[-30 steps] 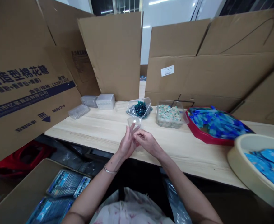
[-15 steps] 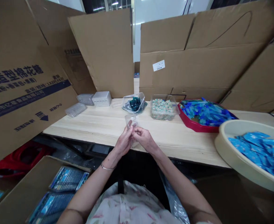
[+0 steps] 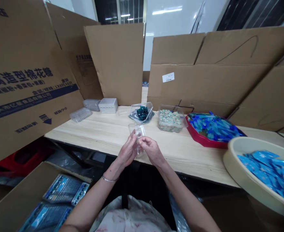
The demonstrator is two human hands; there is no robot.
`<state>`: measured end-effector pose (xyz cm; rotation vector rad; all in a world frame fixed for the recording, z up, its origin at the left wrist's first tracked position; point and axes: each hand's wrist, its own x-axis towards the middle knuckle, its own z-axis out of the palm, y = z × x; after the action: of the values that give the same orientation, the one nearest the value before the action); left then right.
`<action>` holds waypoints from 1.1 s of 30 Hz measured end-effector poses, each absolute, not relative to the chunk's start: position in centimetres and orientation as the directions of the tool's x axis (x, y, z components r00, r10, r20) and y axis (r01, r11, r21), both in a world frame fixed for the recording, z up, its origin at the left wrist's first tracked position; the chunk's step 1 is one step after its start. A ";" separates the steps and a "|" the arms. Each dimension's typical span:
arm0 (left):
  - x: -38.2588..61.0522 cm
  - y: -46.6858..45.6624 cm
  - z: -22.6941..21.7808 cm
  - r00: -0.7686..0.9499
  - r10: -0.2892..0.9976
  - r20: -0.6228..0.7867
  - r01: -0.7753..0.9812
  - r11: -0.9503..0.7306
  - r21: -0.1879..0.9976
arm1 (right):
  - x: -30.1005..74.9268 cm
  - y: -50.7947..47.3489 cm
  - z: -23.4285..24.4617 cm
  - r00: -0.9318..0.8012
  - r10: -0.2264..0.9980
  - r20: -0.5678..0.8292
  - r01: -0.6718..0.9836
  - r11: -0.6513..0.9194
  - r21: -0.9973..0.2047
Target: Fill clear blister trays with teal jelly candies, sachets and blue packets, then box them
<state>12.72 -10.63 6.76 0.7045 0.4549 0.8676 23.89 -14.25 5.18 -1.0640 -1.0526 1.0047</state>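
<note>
My left hand [image 3: 126, 151] and my right hand [image 3: 152, 150] meet over the near edge of the wooden table [image 3: 108, 132]. Together they pinch a small clear plastic box [image 3: 137, 132], which sticks up between the fingertips. Both hands have their fingers curled round it. Just beyond lie a clear tub of dark teal pieces [image 3: 142, 113] and a clear tub of pale mixed pieces [image 3: 171, 119].
A red tray of blue packets [image 3: 211, 128] and a cream basin of blue packets [image 3: 260, 167] stand at the right. Clear lidded boxes [image 3: 100, 105] sit at the back left. Cardboard sheets [image 3: 204, 80] wall the table. A carton of packed cards [image 3: 59, 199] is at lower left.
The hands and the clear box keep the same grip. Only the view has shifted a little, tilting down then back up.
</note>
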 end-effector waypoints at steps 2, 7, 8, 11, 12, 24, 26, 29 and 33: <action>12.4 -10.0 6.4 0.555 0.829 -0.072 -0.544 0.428 0.722 | 24.1 -13.8 5.3 0.212 0.958 0.196 -0.085 0.217 -0.972; 9.5 -6.9 4.5 0.360 0.928 -0.092 -0.557 0.293 0.777 | 24.7 -11.4 6.6 0.214 0.942 0.257 0.055 0.252 -0.966; 8.3 -6.1 4.0 0.280 0.957 -0.080 -0.552 0.228 0.802 | 24.6 -10.6 6.8 0.203 0.943 0.262 0.089 0.249 -0.964; 3.9 -3.7 2.2 -0.001 1.000 -0.029 -0.488 0.025 0.872 | 23.7 -7.2 6.7 0.136 0.941 0.309 0.213 0.277 -0.937; 2.4 -3.0 1.7 -0.079 0.997 -0.024 -0.465 -0.015 0.885 | 23.1 -5.7 6.2 0.102 0.932 0.348 0.272 0.310 -0.911; -5.0 0.7 -2.2 -0.307 0.928 -0.212 -0.499 0.032 0.866 | 14.3 6.0 -3.8 -0.087 0.945 0.314 0.550 0.308 -0.776; -4.9 0.9 -2.6 -0.305 0.930 -0.207 -0.503 0.027 0.864 | 14.0 6.3 -4.2 -0.050 0.960 0.277 0.538 0.260 -0.802; -4.9 1.3 -3.0 -0.331 0.926 -0.183 -0.489 -0.002 0.872 | 14.4 6.6 -4.1 -0.010 0.942 0.335 0.722 0.239 -0.649; -5.7 1.7 -2.9 -0.421 0.897 -0.134 -0.440 -0.073 0.895 | 14.8 7.1 -4.0 -0.031 0.976 0.215 0.816 0.149 -0.559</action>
<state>-5.71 1.69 -2.91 0.5795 1.1704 1.6887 14.77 7.10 -4.00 -1.7060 -1.8852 0.3818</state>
